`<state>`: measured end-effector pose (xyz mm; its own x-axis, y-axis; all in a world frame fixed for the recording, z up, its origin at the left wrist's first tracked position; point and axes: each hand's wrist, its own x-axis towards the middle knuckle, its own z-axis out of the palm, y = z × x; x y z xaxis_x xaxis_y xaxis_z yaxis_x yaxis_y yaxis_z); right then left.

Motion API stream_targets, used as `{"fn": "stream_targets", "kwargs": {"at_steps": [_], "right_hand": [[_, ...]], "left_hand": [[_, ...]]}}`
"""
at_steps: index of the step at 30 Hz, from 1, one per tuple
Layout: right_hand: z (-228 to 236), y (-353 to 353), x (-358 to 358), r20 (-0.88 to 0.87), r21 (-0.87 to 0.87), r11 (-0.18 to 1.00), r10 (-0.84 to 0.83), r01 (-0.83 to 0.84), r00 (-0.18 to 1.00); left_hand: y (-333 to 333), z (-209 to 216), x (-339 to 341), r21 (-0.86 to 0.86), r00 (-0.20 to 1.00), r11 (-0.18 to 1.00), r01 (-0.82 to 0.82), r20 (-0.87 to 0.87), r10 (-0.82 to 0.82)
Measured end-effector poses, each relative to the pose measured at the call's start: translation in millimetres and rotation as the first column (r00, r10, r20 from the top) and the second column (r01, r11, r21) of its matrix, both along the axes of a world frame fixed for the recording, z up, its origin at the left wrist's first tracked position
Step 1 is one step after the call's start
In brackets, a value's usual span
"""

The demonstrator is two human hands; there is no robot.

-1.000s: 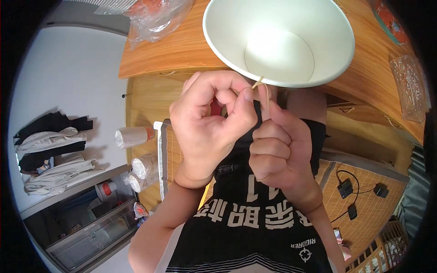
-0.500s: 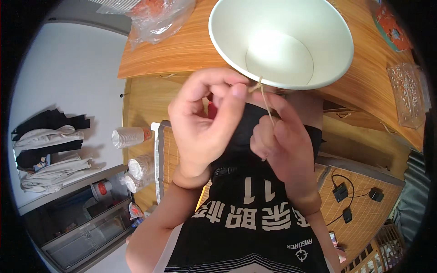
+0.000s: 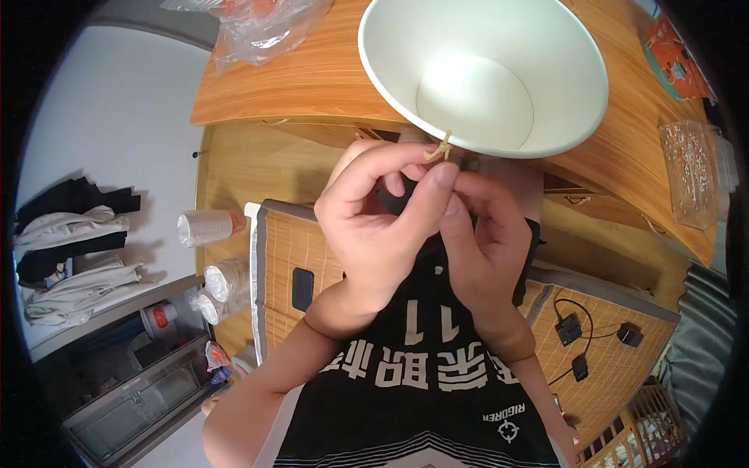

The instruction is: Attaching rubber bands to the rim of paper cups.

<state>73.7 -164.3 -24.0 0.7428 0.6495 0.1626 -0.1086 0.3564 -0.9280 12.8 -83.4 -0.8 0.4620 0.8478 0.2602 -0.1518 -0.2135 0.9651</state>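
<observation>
A large white paper tub (image 3: 546,54) lies with its wide mouth facing me at the table edge. A thin tan string (image 3: 442,148) with a small knot and short loose ends shows right at the tub's near rim. My left hand (image 3: 374,214) is closed, its thumb and index finger on the string just below the knot. Close against it, my right hand (image 3: 491,242) is closed too, thumb and index finger pinched together where the string runs down. The rest of the string is hidden behind my fingers.
The tub rests on a wooden table (image 3: 312,86), with a clear plastic bag (image 3: 269,31) at its left and a clear plastic box (image 3: 690,175) at its right. Stacked cups (image 3: 209,228) stand at the left. A phone (image 3: 303,289) and black chargers (image 3: 573,331) lie on the bamboo mat.
My right hand has risen from lower on the string to meet my left hand near the knot. The left hand has shifted slightly right and down. The phone has come into sight.
</observation>
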Motion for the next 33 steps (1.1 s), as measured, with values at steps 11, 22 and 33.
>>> {"fn": "stream_targets", "kwargs": {"at_steps": [11,22,33], "right_hand": [[-3.4,0.0,1.0,0.414,-0.138,0.970,-0.127,0.200,0.901],[-0.8,1.1,0.1,0.623,-0.103,0.946,-0.179,0.307,0.761],[-1.1,-2.7,0.5,0.614,-0.140,0.940,-0.164,0.311,0.772]], "left_hand": [[-1.7,1.3,16.8,0.016,0.993,1.000,-0.020,0.119,0.018],[-4.7,8.2,14.3,-0.288,0.976,0.955,0.067,0.216,-0.003],[9.3,5.9,-3.8,-0.223,0.977,0.952,0.211,0.014,-0.213]]}}
